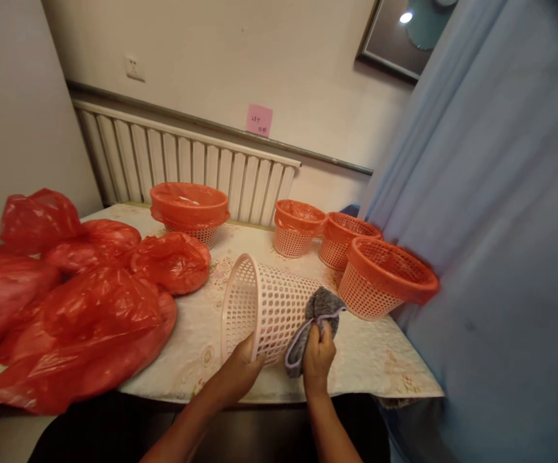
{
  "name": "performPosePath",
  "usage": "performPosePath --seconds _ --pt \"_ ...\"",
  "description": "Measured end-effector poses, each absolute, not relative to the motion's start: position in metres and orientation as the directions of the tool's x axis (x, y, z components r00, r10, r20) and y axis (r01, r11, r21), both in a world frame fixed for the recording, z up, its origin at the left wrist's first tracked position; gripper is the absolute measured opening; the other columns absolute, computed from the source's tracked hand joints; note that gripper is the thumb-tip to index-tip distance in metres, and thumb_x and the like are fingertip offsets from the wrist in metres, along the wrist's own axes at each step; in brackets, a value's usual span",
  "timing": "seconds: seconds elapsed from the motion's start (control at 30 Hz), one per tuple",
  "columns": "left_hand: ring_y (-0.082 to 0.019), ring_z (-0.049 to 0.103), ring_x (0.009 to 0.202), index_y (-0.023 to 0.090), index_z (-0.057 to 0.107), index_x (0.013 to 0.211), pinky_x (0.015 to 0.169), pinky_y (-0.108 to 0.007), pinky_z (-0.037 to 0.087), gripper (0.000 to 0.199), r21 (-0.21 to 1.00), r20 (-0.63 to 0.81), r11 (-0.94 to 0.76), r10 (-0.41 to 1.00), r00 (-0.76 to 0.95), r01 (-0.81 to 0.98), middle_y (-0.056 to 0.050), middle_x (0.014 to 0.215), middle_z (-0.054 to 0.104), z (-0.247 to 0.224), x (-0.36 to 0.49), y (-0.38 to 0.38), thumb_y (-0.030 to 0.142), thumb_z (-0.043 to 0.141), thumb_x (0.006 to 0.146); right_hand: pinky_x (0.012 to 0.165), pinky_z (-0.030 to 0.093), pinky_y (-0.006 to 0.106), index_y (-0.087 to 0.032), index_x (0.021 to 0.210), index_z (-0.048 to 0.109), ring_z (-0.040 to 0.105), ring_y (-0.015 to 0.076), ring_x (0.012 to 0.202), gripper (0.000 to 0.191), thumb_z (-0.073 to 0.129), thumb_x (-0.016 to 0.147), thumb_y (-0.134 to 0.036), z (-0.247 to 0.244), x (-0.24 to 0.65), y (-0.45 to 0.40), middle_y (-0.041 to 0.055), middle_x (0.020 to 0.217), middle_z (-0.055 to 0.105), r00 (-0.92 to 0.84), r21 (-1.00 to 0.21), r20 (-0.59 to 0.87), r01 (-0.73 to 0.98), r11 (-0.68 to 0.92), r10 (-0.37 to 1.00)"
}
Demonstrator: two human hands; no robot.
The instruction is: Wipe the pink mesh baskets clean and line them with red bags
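Note:
A pale pink perforated wastebasket (283, 302) lies tipped on its side above the table, its mouth facing left. My left hand (244, 370) grips its rim from below, with the thumb on the outer side and the other fingers partly hidden. In my right hand (320, 357) is a bunched grey cloth (324, 305) with a light purple edge, pressed against the basket's base end. The part of the cloth behind my fingers is hidden.
Several red plastic bags (100, 308) are heaped on the left of the flower-patterned tablecloth (206, 341). Red-lined baskets stand at the back (189, 206) and along the right (380, 276). Behind are a radiator (201, 154) and wall; a blue curtain (491, 257) hangs at the right.

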State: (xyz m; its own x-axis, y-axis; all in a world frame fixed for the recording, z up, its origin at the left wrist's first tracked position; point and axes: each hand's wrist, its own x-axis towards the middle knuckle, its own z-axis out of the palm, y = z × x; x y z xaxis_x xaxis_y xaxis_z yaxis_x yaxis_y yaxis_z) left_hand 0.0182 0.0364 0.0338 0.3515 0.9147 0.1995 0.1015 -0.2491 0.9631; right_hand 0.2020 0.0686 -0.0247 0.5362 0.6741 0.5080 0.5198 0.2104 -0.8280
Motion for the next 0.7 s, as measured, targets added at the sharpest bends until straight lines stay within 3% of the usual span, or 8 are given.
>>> performPosePath --seconds 0.13,0.3,0.47,0.7 --pt "-0.023 0.056 0.115 0.015 0.057 0.123 0.107 -0.037 0.037 0.039 0.970 0.209 -0.239 0.909 0.362 0.040 -0.006 0.124 0.063 0.032 0.017 0.037 0.019 0.048 0.085 0.087 0.041 0.033 -0.021 0.097 0.059 0.054 0.0196 0.096 0.023 0.038 0.090 -0.026 -0.009 0.156 0.045 0.0064 0.098 0.061 0.295 -0.762 0.600 0.492 0.420 0.743" --pt "-0.023 0.060 0.102 0.016 0.062 0.114 0.095 -0.033 0.046 0.031 0.962 0.245 -0.273 0.867 0.435 0.003 -0.006 0.114 0.068 0.023 0.012 0.035 0.022 0.055 0.084 0.092 0.039 0.035 -0.022 0.103 0.059 0.053 0.0189 0.100 0.027 0.036 0.089 -0.016 0.042 0.131 0.045 0.0048 0.100 0.061 -0.003 -0.642 0.671 0.496 0.584 0.741" --pt "-0.022 0.059 0.102 0.017 0.065 0.109 0.097 -0.035 0.043 0.027 0.936 0.307 -0.351 0.841 0.445 0.019 -0.005 0.107 0.070 0.015 0.009 0.035 0.022 0.048 0.089 0.090 0.041 0.034 -0.021 0.106 0.061 0.054 0.0191 0.100 0.030 0.036 0.089 -0.015 0.071 0.127 0.069 0.0058 0.103 0.062 -0.036 -0.604 0.691 0.519 0.604 0.722" --pt "-0.021 0.061 0.088 0.017 0.067 0.104 0.087 -0.033 0.049 0.024 0.948 0.273 -0.318 0.839 0.470 0.017 -0.003 0.091 0.071 0.004 0.006 0.034 0.024 0.051 0.087 0.086 0.041 0.035 -0.023 0.104 0.060 0.053 0.0199 0.097 0.029 0.037 0.089 -0.014 0.056 0.126 0.064 0.0050 0.095 0.061 -0.008 -0.561 0.728 0.567 0.603 0.685"
